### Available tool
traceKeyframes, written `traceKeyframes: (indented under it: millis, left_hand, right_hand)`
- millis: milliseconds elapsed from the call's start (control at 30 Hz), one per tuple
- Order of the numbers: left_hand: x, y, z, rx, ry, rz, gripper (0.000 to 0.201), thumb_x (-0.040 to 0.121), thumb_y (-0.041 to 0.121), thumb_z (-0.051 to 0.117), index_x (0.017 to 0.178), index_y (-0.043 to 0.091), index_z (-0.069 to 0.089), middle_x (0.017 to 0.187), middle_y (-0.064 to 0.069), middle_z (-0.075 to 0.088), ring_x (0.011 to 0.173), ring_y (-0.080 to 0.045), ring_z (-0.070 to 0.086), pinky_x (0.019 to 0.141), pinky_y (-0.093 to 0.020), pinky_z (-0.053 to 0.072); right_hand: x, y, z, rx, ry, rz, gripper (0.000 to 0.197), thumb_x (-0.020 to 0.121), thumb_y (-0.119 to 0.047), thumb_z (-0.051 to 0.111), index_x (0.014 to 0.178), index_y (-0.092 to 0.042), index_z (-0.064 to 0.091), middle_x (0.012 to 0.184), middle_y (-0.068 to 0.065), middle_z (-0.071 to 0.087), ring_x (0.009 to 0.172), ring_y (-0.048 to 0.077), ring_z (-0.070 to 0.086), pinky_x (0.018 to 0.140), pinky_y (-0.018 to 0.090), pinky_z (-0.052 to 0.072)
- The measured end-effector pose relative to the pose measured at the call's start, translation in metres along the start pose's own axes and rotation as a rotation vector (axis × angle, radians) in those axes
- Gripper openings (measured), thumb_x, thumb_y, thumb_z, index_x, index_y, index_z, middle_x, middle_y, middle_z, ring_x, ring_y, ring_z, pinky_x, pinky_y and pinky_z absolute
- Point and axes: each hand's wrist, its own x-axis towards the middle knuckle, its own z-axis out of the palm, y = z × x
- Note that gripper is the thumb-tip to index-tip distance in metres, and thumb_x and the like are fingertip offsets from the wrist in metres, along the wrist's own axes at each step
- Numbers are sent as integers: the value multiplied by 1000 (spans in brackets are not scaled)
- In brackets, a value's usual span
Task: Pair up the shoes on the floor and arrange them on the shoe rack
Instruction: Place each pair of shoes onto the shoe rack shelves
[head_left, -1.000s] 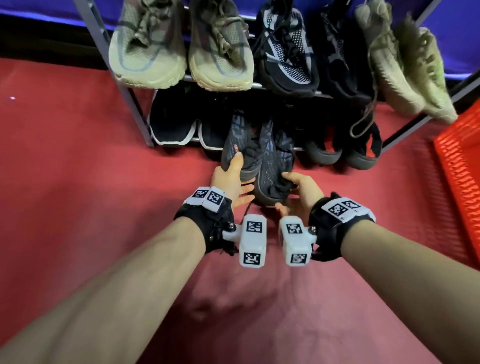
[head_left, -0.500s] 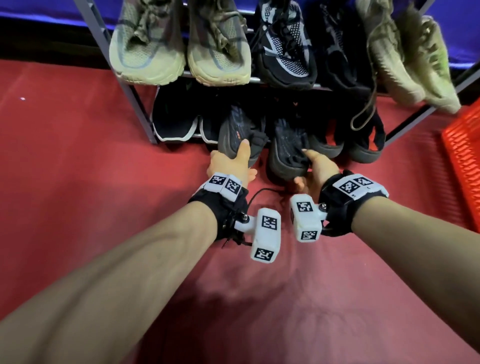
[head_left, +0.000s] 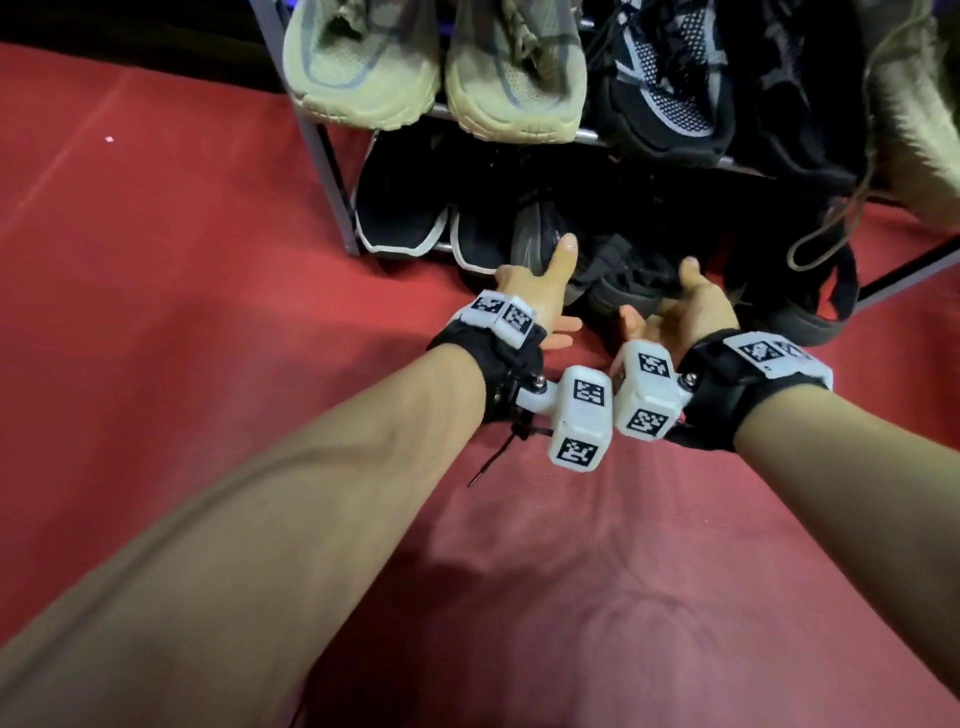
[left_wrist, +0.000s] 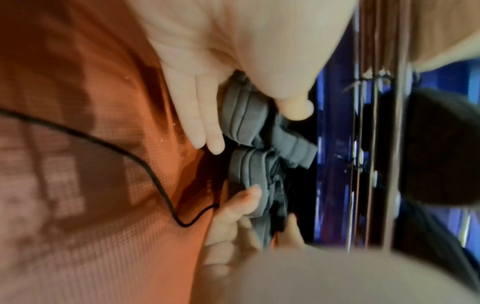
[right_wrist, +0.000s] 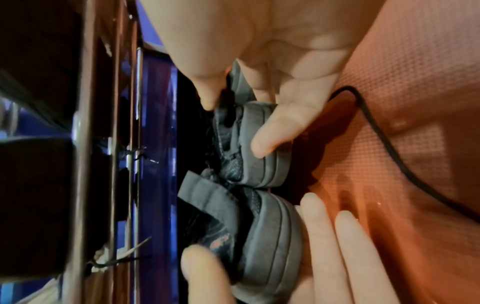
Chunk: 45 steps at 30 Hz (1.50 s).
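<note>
Two dark grey shoes stand heel-out at the front of the shoe rack's (head_left: 332, 182) bottom shelf, side by side. My left hand (head_left: 558, 291) holds the left grey shoe (head_left: 535, 239) at its heel, thumb on top and straight fingers (left_wrist: 207, 131) along the sole. My right hand (head_left: 660, 296) grips the right grey shoe (head_left: 634, 275), with its thumb on the upper and its fingers (right_wrist: 270, 135) curled round the heel. In the right wrist view the two heels (right_wrist: 270, 230) nearly touch. The toes are hidden in the dark under the upper shelf.
A beige pair (head_left: 363, 67) and black mesh sneakers (head_left: 665, 88) fill the upper shelf. Black white-soled shoes (head_left: 400, 218) sit at the lower left, dark sandals (head_left: 800, 306) at the lower right. A loose lace (head_left: 831, 228) hangs down. Red mat (head_left: 156, 312) lies all around.
Both hands have moved forward and carried the two grey shoes deeper under the upper shelf. The shoes now stand closer together, and my head has come nearer to the rack.
</note>
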Motion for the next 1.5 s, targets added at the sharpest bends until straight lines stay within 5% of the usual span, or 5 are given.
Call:
traceKeyframes:
  millis: [433,667,833,1033,1500]
  left_hand:
    - [29,18,-118,-271,166,-29,44,97,48,49,131,21,45,98,-12,64,88,-28,66,86,-42,54]
    - [67,11,-148,-128,86,-116,45,86,39,62,119,8,58,110,-15,69,92,-28,69,77,-38,59]
    - [51,21,-140,-221,-137,-167,20,93,22,57,105,7,56,117,-12,64,98,-27,63,72,-38,59]
    - [51,22,-137,-242,-175,-193,41,89,22,66,126,5,57,141,-14,52,126,-32,54,96,-50,51]
    - [10,9,-133,-535,-215,-89,46,90,25,62,133,10,55,123,-11,67,87,-24,70,56,-26,53]
  right_hand:
    - [-45,64,67,-428,-338,317,29,94,-41,46,87,-14,56,78,16,58,57,25,55,53,26,47]
    - [-28,82,128,-65,-278,302,53,97,-50,47,116,-1,59,124,23,61,112,37,61,102,50,45]
    - [-26,76,114,-5,-240,255,25,96,-30,54,111,-12,59,84,11,65,67,24,60,66,33,51]
    - [-20,74,111,90,-268,303,13,93,-18,52,91,-6,56,72,2,57,60,17,53,60,29,48]
    - [-55,51,120,40,-540,393,15,72,-1,48,72,-14,41,51,4,42,45,17,41,72,29,40]
